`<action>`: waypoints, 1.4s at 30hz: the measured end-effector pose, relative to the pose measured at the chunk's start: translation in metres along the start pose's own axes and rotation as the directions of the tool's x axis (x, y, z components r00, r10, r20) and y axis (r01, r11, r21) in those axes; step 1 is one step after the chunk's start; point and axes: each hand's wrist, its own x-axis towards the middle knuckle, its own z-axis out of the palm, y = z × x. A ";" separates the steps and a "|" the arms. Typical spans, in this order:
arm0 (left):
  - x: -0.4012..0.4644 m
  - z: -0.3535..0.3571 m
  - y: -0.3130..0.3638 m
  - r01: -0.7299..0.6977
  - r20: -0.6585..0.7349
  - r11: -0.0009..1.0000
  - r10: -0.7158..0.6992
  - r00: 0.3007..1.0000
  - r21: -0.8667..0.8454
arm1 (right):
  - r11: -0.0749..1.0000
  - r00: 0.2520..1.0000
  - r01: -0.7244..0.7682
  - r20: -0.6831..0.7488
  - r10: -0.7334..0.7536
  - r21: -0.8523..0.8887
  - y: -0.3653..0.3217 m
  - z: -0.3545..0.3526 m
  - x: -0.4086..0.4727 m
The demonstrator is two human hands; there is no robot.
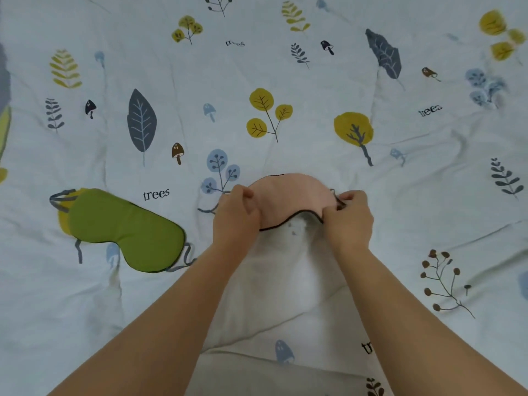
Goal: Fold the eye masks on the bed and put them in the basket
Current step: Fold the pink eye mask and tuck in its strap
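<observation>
Fingers [248, 192] pinch pink eye mask [288, 198] lying crosswise.

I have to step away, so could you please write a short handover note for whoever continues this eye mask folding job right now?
Left hand grips the left end of the pink eye mask; right hand grips its right end by the strap. The mask sits on the bed cover, straight ahead.
The green eye mask lies flat and unfolded to the left, untouched.
Done: nothing finished; the pink mask is not folded yet.
Left: fold pink, fold green, put both in the basket, which is out of view.
</observation>
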 end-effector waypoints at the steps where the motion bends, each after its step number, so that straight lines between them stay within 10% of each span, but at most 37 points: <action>1: -0.004 0.003 0.000 -0.009 -0.024 1.000 0.008 1.000 -0.014 | 0.998 0.998 -0.001 -0.059 0.005 0.060 0.002 -0.007 0.003; 8: -0.019 0.017 -0.004 0.069 -0.096 0.995 -0.076 0.992 -0.077 | 0.954 0.982 -0.040 -0.166 0.092 0.297 0.028 -0.040 0.017; 18: -0.007 -0.002 -0.007 0.121 -0.065 0.951 -0.145 0.987 -0.283 | 0.779 0.785 0.614 -0.003 -0.620 -0.126 0.005 0.000 -0.043; 27: -0.006 -0.011 -0.009 0.172 0.094 0.890 -0.146 0.985 -0.421 | 0.583 0.577 0.809 0.292 -0.763 -0.077 0.004 0.041 -0.066; 35: 0.003 -0.006 -0.017 0.124 0.089 0.946 -0.102 0.991 -0.300 | 0.688 0.719 0.687 0.080 -0.691 -0.233 0.012 0.033 -0.040; 37: 0.003 -0.007 -0.017 0.087 0.050 0.963 -0.077 0.996 -0.254 | 0.752 0.822 0.569 0.210 -0.530 -0.333 0.013 0.035 -0.032; 42: 0.002 -0.026 -0.012 0.229 -0.165 0.888 -0.315 0.935 -0.398 | 0.646 0.807 0.591 0.365 -0.465 -0.484 0.017 0.041 -0.027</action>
